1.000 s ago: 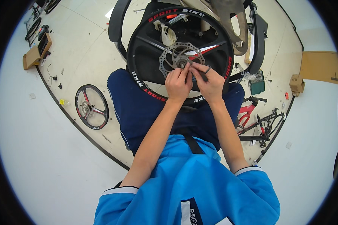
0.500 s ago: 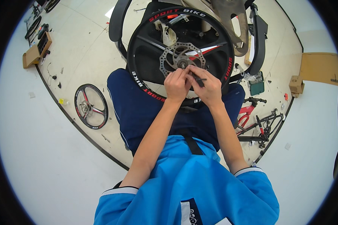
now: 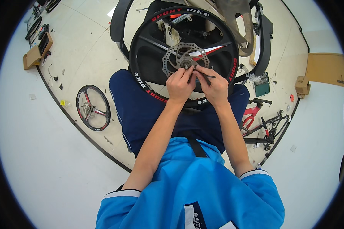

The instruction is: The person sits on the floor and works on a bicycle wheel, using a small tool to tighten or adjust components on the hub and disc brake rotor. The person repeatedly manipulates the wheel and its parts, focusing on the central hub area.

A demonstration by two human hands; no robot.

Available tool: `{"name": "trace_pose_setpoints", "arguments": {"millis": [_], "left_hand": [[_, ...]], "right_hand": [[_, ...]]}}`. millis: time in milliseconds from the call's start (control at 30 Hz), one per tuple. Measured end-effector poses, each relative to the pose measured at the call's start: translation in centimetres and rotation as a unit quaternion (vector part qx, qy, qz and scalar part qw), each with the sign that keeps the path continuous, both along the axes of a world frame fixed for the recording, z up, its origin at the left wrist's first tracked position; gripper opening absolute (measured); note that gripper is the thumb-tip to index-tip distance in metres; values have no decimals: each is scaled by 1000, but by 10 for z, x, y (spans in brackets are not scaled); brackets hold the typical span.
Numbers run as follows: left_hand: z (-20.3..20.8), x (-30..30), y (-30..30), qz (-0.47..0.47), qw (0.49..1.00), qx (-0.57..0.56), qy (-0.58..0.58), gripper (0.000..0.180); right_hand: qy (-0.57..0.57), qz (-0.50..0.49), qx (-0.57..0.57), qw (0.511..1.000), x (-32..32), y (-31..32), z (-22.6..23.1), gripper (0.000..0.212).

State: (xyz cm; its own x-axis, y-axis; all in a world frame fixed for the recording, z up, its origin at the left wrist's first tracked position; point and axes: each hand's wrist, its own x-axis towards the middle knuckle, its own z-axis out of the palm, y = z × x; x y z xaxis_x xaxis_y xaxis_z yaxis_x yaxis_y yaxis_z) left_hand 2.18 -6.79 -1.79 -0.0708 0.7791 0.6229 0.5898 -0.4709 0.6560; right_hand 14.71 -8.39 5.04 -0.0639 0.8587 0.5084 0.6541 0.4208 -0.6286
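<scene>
A black bicycle wheel [image 3: 137, 57] with three spokes lies face up across my lap and the seat of a black chair. At its centre is a perforated metal brake disc [image 3: 168, 57] around the hub axle [image 3: 186, 65]. My left hand [image 3: 179, 84] is closed in a pinch just below the axle; its fingertips hide whatever they grip. Close beside it, fingertips nearly meeting, my right hand [image 3: 215, 87] is closed on a slim dark tool [image 3: 209, 76] that juts out to the right between its fingers.
On the chair seat, beyond the disc, lie a crumpled pale wrapping [image 3: 172, 37] and metal parts. A large metal frame piece [image 3: 233, 19] leans at upper right. A second wheel [image 3: 93, 108] lies on the floor at left, a red-and-black bike frame [image 3: 263, 126] at right.
My right hand has turned slightly, and the dark tool now points more sideways to the right. My left hand has shifted a little; the wheel stays in place.
</scene>
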Motion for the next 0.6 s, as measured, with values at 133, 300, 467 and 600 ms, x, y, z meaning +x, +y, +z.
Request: {"name": "trace_pose_setpoints", "arguments": {"millis": [133, 300, 467, 600], "left_hand": [[-5, 0, 0, -3, 999, 8, 31, 24], [-5, 1, 0, -1, 999, 24, 30, 28], [-5, 1, -1, 6, 999, 0, 32, 29], [-3, 3, -2, 9, 999, -13, -32, 28]], "right_hand": [[-15, 15, 25, 999, -2, 4, 1, 21], [2, -22, -10, 1000, -1, 4, 0, 17], [-6, -19, 5, 1000, 1, 6, 4, 16], [-65, 10, 15, 998, 4, 10, 5, 15]]}}
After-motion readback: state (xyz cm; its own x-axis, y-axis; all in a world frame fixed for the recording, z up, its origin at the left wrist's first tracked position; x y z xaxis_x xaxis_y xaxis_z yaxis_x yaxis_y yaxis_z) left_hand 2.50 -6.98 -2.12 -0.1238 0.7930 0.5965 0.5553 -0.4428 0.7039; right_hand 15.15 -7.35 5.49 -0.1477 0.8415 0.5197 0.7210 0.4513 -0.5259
